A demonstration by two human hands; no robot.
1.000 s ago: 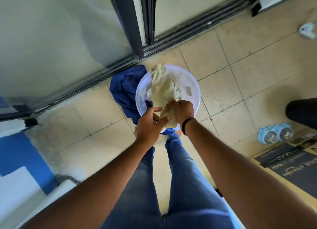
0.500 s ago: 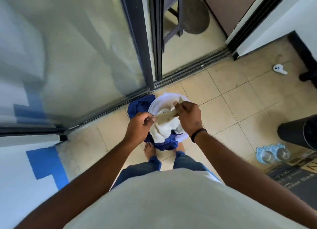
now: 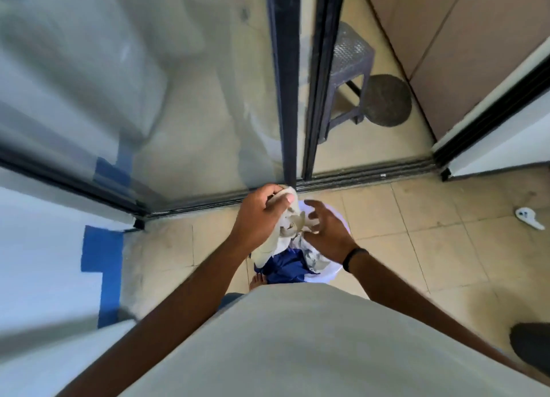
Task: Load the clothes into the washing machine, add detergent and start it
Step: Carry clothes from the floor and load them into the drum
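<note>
My left hand point(image 3: 259, 215) grips a bunched cream cloth point(image 3: 290, 228) above a white plastic basin point(image 3: 332, 273) on the tiled floor. The cloth hangs down from my fist toward the basin. My right hand point(image 3: 326, 231) hovers just right of the cloth with its fingers spread and holds nothing. A dark blue garment point(image 3: 284, 267) and a pale patterned one point(image 3: 311, 255) lie in the basin beneath my hands. No washing machine or detergent shows in this view.
A sliding glass door with a dark frame point(image 3: 285, 84) stands straight ahead, its track point(image 3: 366, 175) across the floor. Beyond it are a purple plastic stool point(image 3: 349, 69) and a round dark mat point(image 3: 387, 100). A small white object point(image 3: 528, 219) lies at right.
I have straightened up and the view has risen. My right hand has let go of the cream cloth and opened; my left hand alone holds it, lifted higher over the basin.
</note>
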